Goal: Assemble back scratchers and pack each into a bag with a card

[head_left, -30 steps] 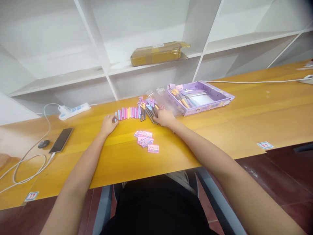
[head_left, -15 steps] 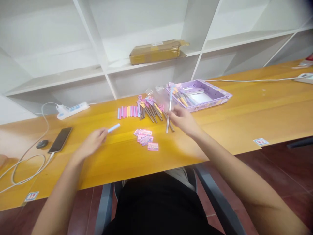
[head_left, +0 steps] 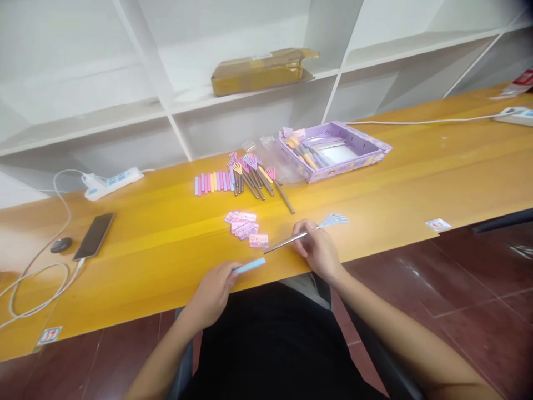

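Apparent pairing step
Blue tube (head_left: 252,266) is pinched by left fingers (head_left: 227,270), clawed rod (head_left: 286,243) by right fingers (head_left: 300,226); alignment seems needed.

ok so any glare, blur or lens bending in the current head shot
Head view: pale sheen washes out the desk at far left, white streaks of glare on the floor at right; the white shelving leans and splays, probably wide-angle distortion; top right corner darkened; fine print on the pink cards too soft to read; left hand and right hand only mildly soft
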Demonstrator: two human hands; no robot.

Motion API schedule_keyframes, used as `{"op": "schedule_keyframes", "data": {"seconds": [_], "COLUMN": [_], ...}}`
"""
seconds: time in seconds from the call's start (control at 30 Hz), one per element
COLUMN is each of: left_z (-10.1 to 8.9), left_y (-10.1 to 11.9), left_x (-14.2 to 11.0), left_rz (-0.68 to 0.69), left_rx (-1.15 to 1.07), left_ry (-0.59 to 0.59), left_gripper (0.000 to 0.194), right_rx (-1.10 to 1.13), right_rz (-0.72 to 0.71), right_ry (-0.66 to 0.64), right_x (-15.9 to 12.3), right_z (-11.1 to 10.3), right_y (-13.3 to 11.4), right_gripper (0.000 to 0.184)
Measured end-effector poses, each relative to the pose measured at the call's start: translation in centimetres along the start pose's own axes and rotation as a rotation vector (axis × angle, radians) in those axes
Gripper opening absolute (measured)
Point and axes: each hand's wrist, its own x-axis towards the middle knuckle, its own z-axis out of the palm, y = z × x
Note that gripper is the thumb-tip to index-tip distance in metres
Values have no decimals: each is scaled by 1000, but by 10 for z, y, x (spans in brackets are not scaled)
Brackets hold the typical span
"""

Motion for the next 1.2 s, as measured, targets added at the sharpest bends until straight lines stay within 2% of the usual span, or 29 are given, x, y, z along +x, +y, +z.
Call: {"op": "schedule_keyframes", "data": {"seconds": [0.2,0.47,0.83,1.2], "left_z": [-5,-8,-11,-14], "left_y": [3,1,2,4], "left_x": [-5,-4,-4,-4], "left_rz": [-42,-82,-105,-97], "left_rx": [-79,-135,-152,-137], "left_ry": [34,21,-20,-31], "left_gripper": [43,42,42,40], "right_rx": [85,95,75,46], "right_rz": [21,40,32,48], "right_ry": [-47,-168,-208,-193], "right_x": [-2,-4,-5,-5], "right_z": [-5,-6,-8,-8], "right_y": [-2,-2,-4,-5], "right_gripper": [42,43,44,46]}}
